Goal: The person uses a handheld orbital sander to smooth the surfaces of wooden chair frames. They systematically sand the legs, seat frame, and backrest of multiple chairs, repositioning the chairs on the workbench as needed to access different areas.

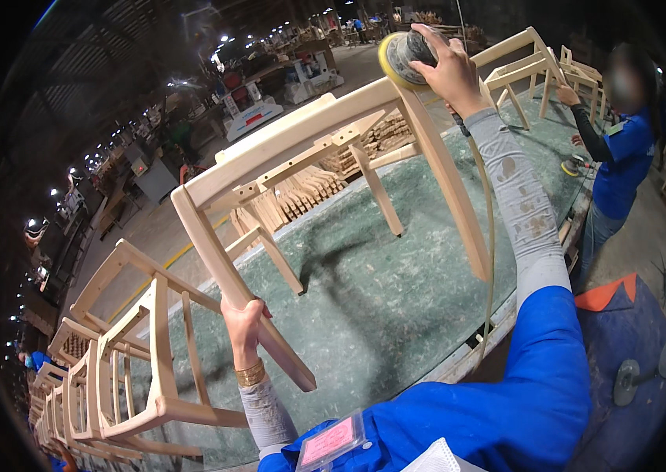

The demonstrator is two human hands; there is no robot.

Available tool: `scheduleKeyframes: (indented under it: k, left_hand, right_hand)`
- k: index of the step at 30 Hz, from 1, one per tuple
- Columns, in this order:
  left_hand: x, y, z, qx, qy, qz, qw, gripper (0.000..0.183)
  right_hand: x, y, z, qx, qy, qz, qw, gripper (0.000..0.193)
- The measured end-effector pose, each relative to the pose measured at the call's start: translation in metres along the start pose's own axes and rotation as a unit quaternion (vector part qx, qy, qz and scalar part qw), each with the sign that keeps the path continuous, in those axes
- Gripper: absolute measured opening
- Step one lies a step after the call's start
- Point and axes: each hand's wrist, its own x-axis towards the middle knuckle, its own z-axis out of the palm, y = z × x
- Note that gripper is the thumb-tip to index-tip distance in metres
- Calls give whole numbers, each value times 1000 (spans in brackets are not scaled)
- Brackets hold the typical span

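A pale wooden chair frame [301, 134] without a seat stands tipped on the green worktable [396, 307] in front of me. My left hand [243, 322] is wrapped round its near left leg, low down. Up at the far right corner of the frame, my right hand [452, 71] grips a round sander [405, 58] with a yellow rim. The sander's pad is against or just beside the top of the right leg [447, 185]; I cannot tell which. A hose [487, 228] hangs from the sander down to the table edge.
A row of similar chair frames [161, 346] lines the left side. At the right, a person in blue [624, 153] handles another chair frame [537, 63]; a second sander [573, 167] lies near them. Stacked wooden parts [294, 197] stand behind the table.
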Motion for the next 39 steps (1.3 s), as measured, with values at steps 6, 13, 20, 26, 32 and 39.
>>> scheduleKeyframes:
  k: [6,13,20,26,32,39]
  left_hand:
    - [-1,-2,-2,-6,-16,15,1000,19]
    - [3,-1,-2,-4,-12,8,1000,19]
    - [17,-6,-7,10,1,2,1000,21]
    - [22,-5,-6,16,-3,-27,999,20]
    - [23,-5,-13,4,-6,-31,999,23]
    - [22,-6,-6,-14,-27,-7,1000,24]
  right_hand:
    - [-3,-2,4,19,-35,22,999,65]
    - [-2,-10,-10,32,-72,27,997,64]
    - [-21,-3,-24,-77,38,118,989,63]
    - [-60,18,-64,1,-14,67,998,67]
    - [-143,-19,-89,53,-162,180,969,63]
    - [-196,-30,-120,42,-131,225,965,65]
